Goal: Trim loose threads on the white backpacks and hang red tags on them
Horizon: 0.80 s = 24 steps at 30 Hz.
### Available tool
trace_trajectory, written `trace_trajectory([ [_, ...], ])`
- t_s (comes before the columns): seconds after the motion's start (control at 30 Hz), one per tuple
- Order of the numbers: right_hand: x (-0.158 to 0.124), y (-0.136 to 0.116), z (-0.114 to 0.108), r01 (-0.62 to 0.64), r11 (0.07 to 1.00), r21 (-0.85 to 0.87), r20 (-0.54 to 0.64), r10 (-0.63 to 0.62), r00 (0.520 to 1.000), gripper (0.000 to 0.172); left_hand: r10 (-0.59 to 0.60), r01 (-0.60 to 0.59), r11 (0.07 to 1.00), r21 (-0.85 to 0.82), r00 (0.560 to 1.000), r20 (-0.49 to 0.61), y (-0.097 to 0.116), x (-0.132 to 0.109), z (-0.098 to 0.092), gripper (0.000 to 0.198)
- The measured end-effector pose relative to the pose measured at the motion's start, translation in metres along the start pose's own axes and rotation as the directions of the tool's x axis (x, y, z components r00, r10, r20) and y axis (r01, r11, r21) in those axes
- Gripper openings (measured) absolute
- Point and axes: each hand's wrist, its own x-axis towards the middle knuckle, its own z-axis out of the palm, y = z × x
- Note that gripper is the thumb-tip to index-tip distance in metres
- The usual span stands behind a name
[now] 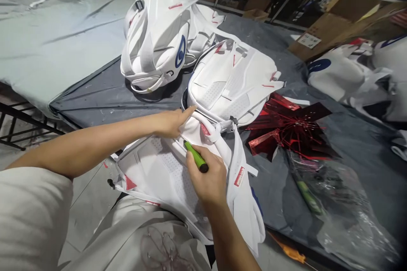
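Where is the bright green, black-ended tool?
Head view, near centre: the green, black-ended tool is in the right hand, over the nearest white fabric backpack.

Grn pen (197, 159) — blk-ended — tilts over wht backpack (170, 165) w/ red tags.

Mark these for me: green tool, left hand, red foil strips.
Green tool (197, 159): head view, on the middle of its green body.
Left hand (171, 123): head view, on the back of the hand.
Red foil strips (288, 123): head view, near the middle of the bunch.
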Motion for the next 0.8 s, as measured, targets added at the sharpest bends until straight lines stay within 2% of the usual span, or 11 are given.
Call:
trace_trajectory([
  [0.13, -0.0018, 0.0008, 0.003, 0.003, 1.0, 0.025, 0.009, -0.003, 1.0, 0.017, -0.009, 0.009, 1.0, 0.02, 1.0, -0.009, 0.0016, -0.0013, -0.0003, 0.095],
  [0.27, -0.0029, -0.0015, 0.007, 0.027, 1.0, 0.002, -0.034, -0.027, 0.999, 0.018, -0.005, 0.005, 1.0, 0.03, 1.0, -0.005, 0.0037, -0.0035, -0.0016, 0.095],
  [0.43, -0.0019, -0.0035, 0.0065, 0.007, 1.0, 0.027, 0.001, -0.007, 1.0, 0.019, -0.001, 0.001, 1.0, 0.025, 1.0, -0.028, 0.0028, -0.0036, 0.0007, 0.093],
  [0.57, -0.0014, 0.0, 0.0026, -0.032, 0.993, 0.117, 0.092, 0.021, 0.996, 0.023, -0.001, 0.002, 1.0, 0.03, 0.999, -0.044, 0.0031, -0.004, 0.0028, 0.093],
  [0.8, -0.002, 0.0003, 0.0017, -0.016, 0.996, 0.092, 0.081, 0.008, 0.997, 0.024, -0.011, 0.013, 0.999, 0.034, 0.998, -0.061, 0.0036, -0.0035, 0.0032, 0.093],
])
